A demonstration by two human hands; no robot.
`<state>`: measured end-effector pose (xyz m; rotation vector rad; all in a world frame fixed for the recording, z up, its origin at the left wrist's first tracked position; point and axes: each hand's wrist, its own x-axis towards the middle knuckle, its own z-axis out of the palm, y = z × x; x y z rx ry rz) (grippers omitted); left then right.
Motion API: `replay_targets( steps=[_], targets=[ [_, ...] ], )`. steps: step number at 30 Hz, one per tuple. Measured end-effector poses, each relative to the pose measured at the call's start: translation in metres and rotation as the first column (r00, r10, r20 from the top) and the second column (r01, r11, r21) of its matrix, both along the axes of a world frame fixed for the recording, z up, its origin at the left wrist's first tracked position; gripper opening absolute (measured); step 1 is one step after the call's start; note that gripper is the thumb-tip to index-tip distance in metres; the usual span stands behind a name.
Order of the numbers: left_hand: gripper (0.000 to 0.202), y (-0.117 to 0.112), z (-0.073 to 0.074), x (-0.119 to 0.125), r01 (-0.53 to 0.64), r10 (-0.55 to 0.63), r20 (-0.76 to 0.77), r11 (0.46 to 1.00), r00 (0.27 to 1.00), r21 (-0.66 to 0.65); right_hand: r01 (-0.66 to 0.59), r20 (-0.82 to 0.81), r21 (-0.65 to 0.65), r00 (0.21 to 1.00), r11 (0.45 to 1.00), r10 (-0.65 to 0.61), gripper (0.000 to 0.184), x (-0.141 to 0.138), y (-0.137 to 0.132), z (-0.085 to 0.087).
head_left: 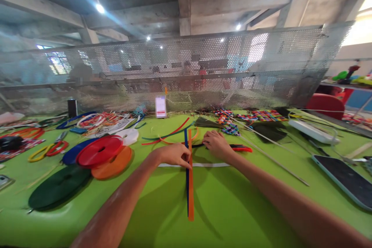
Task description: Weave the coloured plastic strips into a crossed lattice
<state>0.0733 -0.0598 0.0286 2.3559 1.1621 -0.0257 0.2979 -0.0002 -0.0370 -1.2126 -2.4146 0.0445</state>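
My left hand (176,154) is closed, thumb and fingers pinched at the upright orange strip (191,197). A dark blue strip (187,190) runs alongside the orange one. Crossing beneath them is a white strip (210,165), lying flat. To the right, my right hand (216,143) has its fingers bent together at a short black strip (198,145), which reaches left to the upright pair. Its fingertips are partly hidden. Just beyond the hands lie loose red (184,124) and green strips (171,137). A red-and-black tool (242,148) lies behind my right wrist.
Flat coils in red (100,151), orange (113,166) and green (59,188) lie left, near scissors (55,149). A lit phone (161,107) stands before a perforated metal screen (186,73). Woven colourful pieces (229,120), a thin rod (279,162) and a dark phone (343,178) lie right.
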Motion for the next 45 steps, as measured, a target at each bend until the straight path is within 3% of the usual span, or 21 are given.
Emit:
replay_targets(
  steps=[16, 24, 28, 32, 36, 42, 45],
  targets=[
    [0.04, 0.004, -0.007, 0.001, 0.028, -0.028, -0.058, 1.0, 0.998, 0.012, 0.142, 0.031, 0.076, 0.989, 0.987, -0.145, 0.019, 0.017, 0.004, 0.014],
    [0.034, 0.004, -0.008, 0.002, 0.029, -0.027, -0.071, 0.999, 0.997, 0.021, 0.23, -0.094, 0.135, 0.971, 0.964, -0.219, 0.018, 0.023, 0.011, 0.009],
    [0.024, 0.003, -0.005, 0.003, 0.043, -0.041, -0.084, 0.999, 0.996, 0.025, 0.245, -0.22, 0.183, 0.954, 0.952, -0.203, 0.019, 0.031, 0.016, 0.017],
    [0.026, 0.0, -0.001, 0.007, 0.014, -0.007, -0.083, 0.996, 0.997, 0.088, 0.198, -0.343, 0.212, 0.932, 0.957, -0.117, 0.021, 0.036, 0.015, 0.027],
    [0.024, -0.009, 0.009, 0.012, -0.021, 0.03, -0.039, 0.977, 0.999, 0.21, 0.071, -0.395, 0.209, 0.918, 0.975, 0.018, 0.023, 0.031, 0.011, 0.033],
    [0.028, -0.027, 0.028, 0.03, 0.02, -0.021, -0.001, 0.936, 1.0, 0.351, -0.07, -0.386, 0.058, 0.918, 0.996, 0.087, 0.026, 0.026, 0.007, 0.05],
    [0.019, -0.04, 0.019, 0.038, 0.048, -0.054, 0.003, 0.913, 0.999, 0.405, -0.139, -0.344, -0.026, 0.931, 0.99, 0.122, 0.025, 0.031, 0.003, 0.059]
  ],
)
